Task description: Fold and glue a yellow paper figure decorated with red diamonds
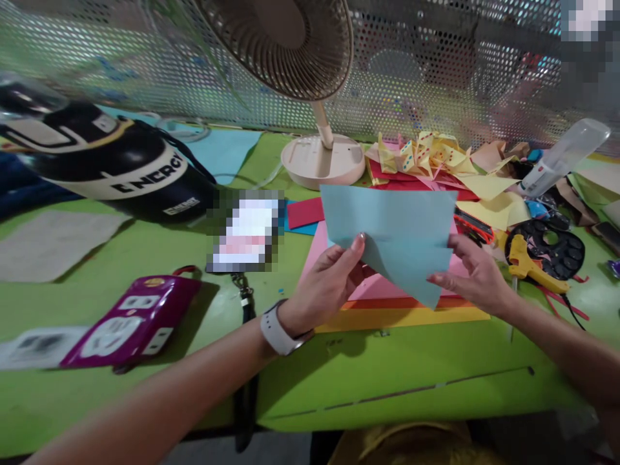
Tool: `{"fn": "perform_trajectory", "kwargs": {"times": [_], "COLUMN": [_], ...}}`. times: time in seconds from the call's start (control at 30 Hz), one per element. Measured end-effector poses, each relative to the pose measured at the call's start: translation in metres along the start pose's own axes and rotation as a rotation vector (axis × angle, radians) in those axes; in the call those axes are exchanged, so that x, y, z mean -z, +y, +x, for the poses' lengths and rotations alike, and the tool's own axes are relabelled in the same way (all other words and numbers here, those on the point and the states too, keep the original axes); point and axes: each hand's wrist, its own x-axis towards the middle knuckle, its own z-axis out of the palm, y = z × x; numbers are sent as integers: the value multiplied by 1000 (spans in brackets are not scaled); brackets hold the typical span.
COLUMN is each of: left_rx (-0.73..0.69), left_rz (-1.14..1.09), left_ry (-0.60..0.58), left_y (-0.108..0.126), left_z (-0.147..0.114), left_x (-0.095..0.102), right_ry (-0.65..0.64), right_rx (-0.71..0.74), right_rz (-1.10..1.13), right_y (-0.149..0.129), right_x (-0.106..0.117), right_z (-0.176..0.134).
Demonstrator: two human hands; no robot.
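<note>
Between both hands a light blue sheet of paper [392, 223] is raised above the table, its lower edge slanting to a point near the right. My left hand [334, 274] pinches its lower left part, thumb on the front face and the other fingers partly hidden. At the right edge my right hand [472, 271] has thumb and fingers closed on the paper. Under it lies a stack of coloured paper, with a pink sheet [317, 258] on top and orange and yellow sheets [402, 318] showing along the front.
A fan [322, 158] stands behind the paper. To the left are a black bottle [140, 168], a phone [247, 232] and a purple pouch [138, 320]. Paper scraps [431, 155], a clear bottle [564, 158] and a yellow glue gun [530, 261] crowd the right side of the green table [387, 381].
</note>
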Motion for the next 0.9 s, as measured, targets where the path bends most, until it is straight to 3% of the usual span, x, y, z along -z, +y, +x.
{"fn": "perform_trajectory", "kwargs": {"times": [0.07, 0.17, 0.23, 0.3, 0.37, 0.47, 0.63, 0.77, 0.9], "left_rx": [-119, -392, -593, -652, -656, -536, -529, -491, -428], "left_rz": [178, 510, 678, 836, 1021, 1296, 1371, 1345, 1249], "left_ry": [-76, -201, -281, -354, -433, -529, -618, -626, -546], "left_y": [7, 27, 42, 50, 51, 38, 14, 13, 18], "left_z": [-7, -16, -17, -13, -5, 9, 21, 18, 9], "left_x": [2, 6, 11, 15, 19, 27, 46, 51, 46], "right_ry": [1, 115, 162, 160, 96, -64, -364, -406, -379], "right_rx": [66, 189, 296, 394, 422, 358, 422, 427, 346], "right_rz": [-46, -214, -366, -510, -594, -659, -607, -479, -350], "right_y": [-8, -15, -10, 4, 25, 50, 52, 46, 49], "right_x": [6, 19, 26, 28, 26, 17, 7, 6, 4], "right_z": [1, 3, 5, 7, 9, 9, 3, 1, 2]}}
